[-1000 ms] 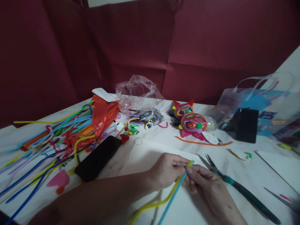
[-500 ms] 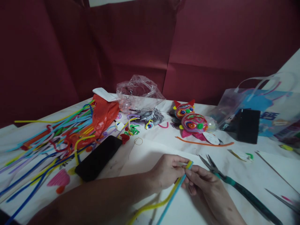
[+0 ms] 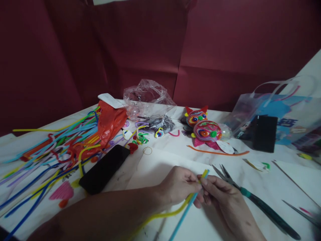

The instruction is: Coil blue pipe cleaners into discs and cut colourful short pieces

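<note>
Left hand: my left hand (image 3: 179, 185) was closed, thumb and fingers pinching near the top of the pair of stems.
Right hand: my right hand (image 3: 223, 195) was clamped on the same pair, its thumb close under the tips.
Yellow stem and blue stem: the yellow stem (image 3: 163, 215) and the blue stem (image 3: 184, 214) met between my fingertips, above the white paper (image 3: 155, 164).
Done on the stems: their top ends lay side by side, nearly level.
Not done on the stems: below my grip the two parted, yellow bending away left, blue running straight; I judged this an early stage.
Hard to see: my fingers covered the join, so I couldn't tell whether the stems were twisted together or merely held.
Already built: a round pink figure (image 3: 208, 132) and a red-eared figure (image 3: 197, 117) stood farther back on the desk (image 3: 173, 145).
Unused stock: a loose bundle of stems (image 3: 62, 137) spilled from the red bag (image 3: 112, 120).
Pliers: the pliers (image 3: 271, 211) lay just beside my right hand, jaws apart, unheld.
</note>
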Motion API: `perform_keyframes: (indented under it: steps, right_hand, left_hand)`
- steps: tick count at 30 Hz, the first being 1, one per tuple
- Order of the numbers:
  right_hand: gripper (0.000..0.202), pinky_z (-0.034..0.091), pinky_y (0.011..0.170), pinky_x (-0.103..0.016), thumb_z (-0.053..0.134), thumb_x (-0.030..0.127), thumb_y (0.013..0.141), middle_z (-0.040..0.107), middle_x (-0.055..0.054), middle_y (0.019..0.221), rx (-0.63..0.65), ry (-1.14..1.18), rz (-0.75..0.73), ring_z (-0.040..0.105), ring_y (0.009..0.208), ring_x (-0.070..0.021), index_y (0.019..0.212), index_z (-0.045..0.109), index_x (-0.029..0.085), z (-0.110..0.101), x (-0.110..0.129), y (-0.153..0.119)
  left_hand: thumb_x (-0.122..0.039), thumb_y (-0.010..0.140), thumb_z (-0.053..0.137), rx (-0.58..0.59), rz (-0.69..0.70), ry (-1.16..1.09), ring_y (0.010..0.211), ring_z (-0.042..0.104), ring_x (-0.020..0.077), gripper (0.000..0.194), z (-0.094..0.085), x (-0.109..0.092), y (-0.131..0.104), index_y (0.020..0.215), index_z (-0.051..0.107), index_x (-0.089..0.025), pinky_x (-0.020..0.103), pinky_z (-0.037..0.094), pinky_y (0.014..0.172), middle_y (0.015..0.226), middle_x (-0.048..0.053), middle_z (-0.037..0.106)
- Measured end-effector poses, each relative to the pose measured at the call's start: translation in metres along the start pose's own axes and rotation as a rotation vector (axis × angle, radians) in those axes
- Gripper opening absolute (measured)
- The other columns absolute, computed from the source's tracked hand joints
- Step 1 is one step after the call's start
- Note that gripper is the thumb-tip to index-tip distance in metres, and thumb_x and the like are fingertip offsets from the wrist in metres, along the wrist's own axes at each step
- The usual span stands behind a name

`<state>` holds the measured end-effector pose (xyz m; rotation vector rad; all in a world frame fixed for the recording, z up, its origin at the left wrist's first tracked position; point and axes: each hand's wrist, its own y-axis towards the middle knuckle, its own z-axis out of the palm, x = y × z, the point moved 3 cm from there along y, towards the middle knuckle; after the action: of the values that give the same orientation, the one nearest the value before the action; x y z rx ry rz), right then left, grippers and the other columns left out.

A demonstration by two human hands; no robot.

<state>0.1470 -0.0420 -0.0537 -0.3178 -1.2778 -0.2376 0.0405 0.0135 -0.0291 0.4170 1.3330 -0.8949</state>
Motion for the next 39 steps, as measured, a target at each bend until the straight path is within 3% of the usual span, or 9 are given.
perform_keyframes:
  steps: [6, 15, 22, 26, 31, 35, 39]
  right_hand:
    - [0.029, 0.032, 0.042, -0.02, 0.074, 0.04, 0.062, 0.053, -0.003, 0.048, 0.013, -0.017, 0.016, 0.042, 0.044, -0.01, 0.056, 0.065, 0.013, 0.004, 0.001, -0.001]
    - [0.033, 0.025, 0.036, -0.017, 0.074, 0.043, 0.061, 0.045, 0.0, 0.043, 0.02, -0.038, 0.024, 0.031, 0.041, -0.0066, 0.051, 0.063, 0.013, 0.012, 0.006, -0.004]
    - [0.033, 0.028, 0.039, -0.017, 0.073, 0.044, 0.063, 0.051, -0.002, 0.048, 0.019, -0.074, 0.024, 0.035, 0.046, -0.0083, 0.066, 0.069, 0.012, 0.005, 0.0, -0.002]
    - [0.029, 0.028, 0.039, -0.017, 0.075, 0.042, 0.061, 0.051, -0.001, 0.048, 0.011, -0.031, 0.023, 0.037, 0.044, -0.0083, 0.064, 0.067, 0.014, 0.002, -0.001, -0.001]
    - [0.034, 0.03, 0.04, -0.019, 0.073, 0.039, 0.065, 0.048, 0.0, 0.045, 0.019, 0.033, 0.023, 0.037, 0.041, -0.0077, 0.049, 0.055, 0.014, 0.0, -0.001, 0.0]
    - [0.033, 0.033, 0.042, -0.019, 0.073, 0.038, 0.065, 0.05, -0.001, 0.044, 0.044, 0.048, 0.037, 0.041, 0.042, -0.0092, 0.048, 0.057, 0.014, -0.001, 0.004, 0.001]
    - [0.034, 0.035, 0.043, -0.019, 0.076, 0.039, 0.06, 0.049, -0.001, 0.043, 0.036, 0.049, 0.046, 0.042, 0.042, -0.0092, 0.046, 0.057, 0.014, 0.001, 0.011, 0.0]
  left_hand:
    - [-0.033, 0.059, 0.057, 0.008, 0.007, -0.025, 0.047, 0.054, 0.0111, 0.022, 0.0, -0.002, -0.001, 0.057, 0.048, -0.013, 0.024, 0.041, 0.047, 0.053, 0.001, 0.055]
    - [-0.03, 0.059, 0.05, -0.044, -0.006, 0.042, 0.04, 0.049, 0.009, 0.017, -0.004, -0.006, -0.001, 0.058, 0.049, -0.013, 0.022, 0.035, 0.043, 0.053, 0.002, 0.056]
    - [-0.032, 0.059, 0.052, -0.086, -0.024, 0.031, 0.037, 0.046, 0.0075, 0.019, -0.003, -0.003, 0.0, 0.058, 0.048, -0.014, 0.023, 0.037, 0.044, 0.048, -0.001, 0.053]
    - [-0.032, 0.06, 0.053, -0.085, -0.043, 0.047, 0.037, 0.044, 0.0071, 0.019, -0.002, -0.004, -0.001, 0.058, 0.048, -0.014, 0.023, 0.035, 0.044, 0.047, -0.001, 0.052]
    - [-0.037, 0.058, 0.056, -0.012, -0.053, 0.05, 0.04, 0.045, 0.008, 0.024, -0.002, -0.004, -0.001, 0.059, 0.051, -0.013, 0.024, 0.034, 0.044, 0.05, -0.001, 0.052]
    - [-0.038, 0.055, 0.058, 0.082, -0.114, 0.031, 0.044, 0.049, 0.0093, 0.027, -0.001, -0.004, -0.002, 0.06, 0.056, -0.011, 0.025, 0.034, 0.048, 0.054, 0.001, 0.055]
    - [-0.036, 0.051, 0.061, 0.098, -0.185, 0.059, 0.051, 0.049, 0.0094, 0.026, -0.003, -0.004, -0.003, 0.062, 0.059, -0.012, 0.025, 0.034, 0.052, 0.057, 0.0, 0.055]
